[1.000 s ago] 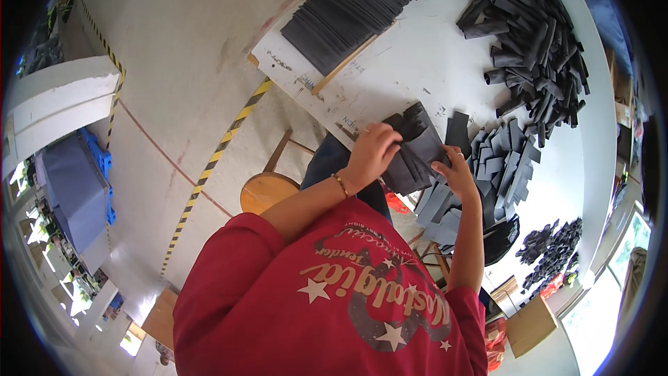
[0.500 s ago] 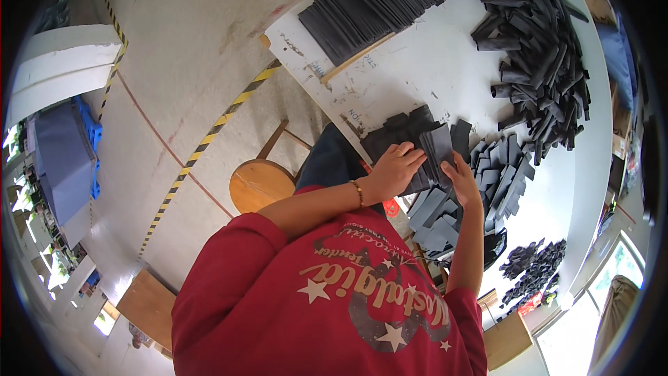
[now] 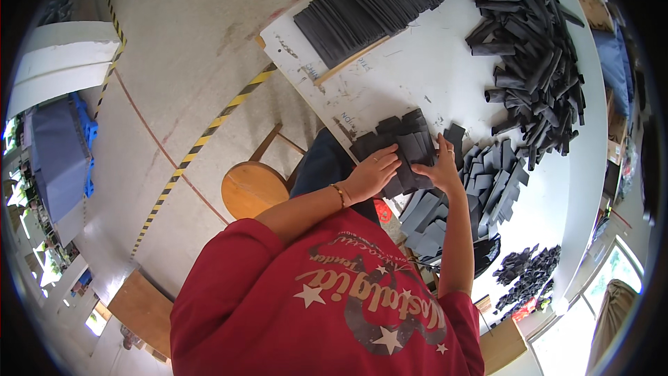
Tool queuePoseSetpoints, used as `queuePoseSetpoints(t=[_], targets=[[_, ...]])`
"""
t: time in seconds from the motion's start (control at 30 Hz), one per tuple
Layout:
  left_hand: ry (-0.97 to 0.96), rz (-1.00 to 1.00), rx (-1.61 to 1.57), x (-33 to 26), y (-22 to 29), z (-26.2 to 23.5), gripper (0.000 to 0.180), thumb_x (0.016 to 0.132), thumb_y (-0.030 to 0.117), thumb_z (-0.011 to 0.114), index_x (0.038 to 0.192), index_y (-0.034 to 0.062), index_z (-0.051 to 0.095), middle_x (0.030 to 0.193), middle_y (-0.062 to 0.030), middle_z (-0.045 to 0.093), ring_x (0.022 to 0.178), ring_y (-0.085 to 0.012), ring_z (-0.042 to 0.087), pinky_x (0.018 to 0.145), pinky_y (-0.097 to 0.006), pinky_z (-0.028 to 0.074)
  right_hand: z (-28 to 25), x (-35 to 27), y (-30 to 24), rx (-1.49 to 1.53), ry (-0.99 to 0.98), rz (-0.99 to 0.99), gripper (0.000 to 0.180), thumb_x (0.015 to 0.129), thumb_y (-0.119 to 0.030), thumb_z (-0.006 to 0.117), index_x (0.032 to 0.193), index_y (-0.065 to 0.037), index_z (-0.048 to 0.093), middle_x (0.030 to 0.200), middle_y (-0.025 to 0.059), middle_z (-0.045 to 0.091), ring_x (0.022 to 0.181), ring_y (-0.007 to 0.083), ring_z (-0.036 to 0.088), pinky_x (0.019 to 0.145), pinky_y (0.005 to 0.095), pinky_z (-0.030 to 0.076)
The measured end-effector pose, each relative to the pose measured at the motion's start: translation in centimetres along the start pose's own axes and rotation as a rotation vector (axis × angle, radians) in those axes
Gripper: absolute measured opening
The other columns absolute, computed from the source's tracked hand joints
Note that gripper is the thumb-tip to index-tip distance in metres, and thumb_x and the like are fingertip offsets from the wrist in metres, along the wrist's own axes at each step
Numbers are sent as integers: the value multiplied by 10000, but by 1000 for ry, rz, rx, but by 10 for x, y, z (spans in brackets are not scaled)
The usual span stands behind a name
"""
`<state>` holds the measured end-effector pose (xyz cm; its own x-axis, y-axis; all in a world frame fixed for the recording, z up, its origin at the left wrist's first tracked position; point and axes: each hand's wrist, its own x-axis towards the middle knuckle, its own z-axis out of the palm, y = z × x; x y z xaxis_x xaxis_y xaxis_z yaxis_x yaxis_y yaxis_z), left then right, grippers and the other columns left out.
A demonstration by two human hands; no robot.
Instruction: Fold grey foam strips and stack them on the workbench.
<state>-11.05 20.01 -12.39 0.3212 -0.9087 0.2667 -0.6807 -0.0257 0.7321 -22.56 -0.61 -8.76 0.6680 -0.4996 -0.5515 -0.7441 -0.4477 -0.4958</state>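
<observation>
At the near edge of the white table (image 3: 431, 69), two hands press on a small stack of dark flat pieces (image 3: 398, 145). The left hand (image 3: 373, 174) lies on the near left side of the stack with its fingers spread and bent over the pieces — it is closed on them from that side. The right hand (image 3: 443, 167) is just beside it on the right, fingers curled round the right edge of the same stack, so both hands grip the stack between them. A thin bracelet (image 3: 340, 195) sits on the left wrist. The stack rests on the table edge, close to the person's body. Just to the right of it lies a loose heap of the same flat pieces (image 3: 495, 177), fanned out and touching each other. Far across the table, a long neat row of dark sheets (image 3: 390, 0) stands on edge, with a wooden stick (image 3: 351, 61) lying along its near side. On the far right is a big messy pile of dark rolled tubes (image 3: 536, 63). Near the right end of the table sits a small pile of dark bits (image 3: 525, 271). To the left, under the table edge, stands a round wooden stool (image 3: 252, 188) on the grey floor (image 3: 174, 63), where a yellow and black stripe (image 3: 202, 143) runs across. The person wears a red shirt (image 3: 278, 306).
</observation>
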Motion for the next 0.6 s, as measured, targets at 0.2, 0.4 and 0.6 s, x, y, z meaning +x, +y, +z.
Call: queuePoseSetpoints(t=[0.2, 0.4, 0.6], targets=[[-4, 20, 15, -4, -9, 4, 299, 819, 91, 689, 1104, 15, 639, 1179, -98, 546, 1273, -269, 473, 1051, -359, 421, -12, 7, -17, 50, -114, 120, 1070, 519, -371, 886, 1368, 71, 409, 1201, 241, 592, 1164, 398, 533, 1002, 423, 428], [23, 64, 1, -7, -14, 8, 305, 828, 97, 692, 1122, 33, 641, 1195, -86, 545, 1275, -260, 473, 1042, -351, 429, -14, -6, -20, 231, -40, 11, 785, 563, -302, 861, 1187, 52, 543, 1028, 212, 659, 961, 348, 650, 870, 382, 501], [84, 92, -3, -15, -21, 13, 308, 805, 120, 722, 1099, 64, 647, 1193, -82, 554, 1232, -250, 494, 1005, -373, 433, -51, -36, -31, 693, -87, 82, 608, 625, -170, 821, 1137, 27, 560, 990, 93, 658, 904, 193, 640, 819, 334, 507]])
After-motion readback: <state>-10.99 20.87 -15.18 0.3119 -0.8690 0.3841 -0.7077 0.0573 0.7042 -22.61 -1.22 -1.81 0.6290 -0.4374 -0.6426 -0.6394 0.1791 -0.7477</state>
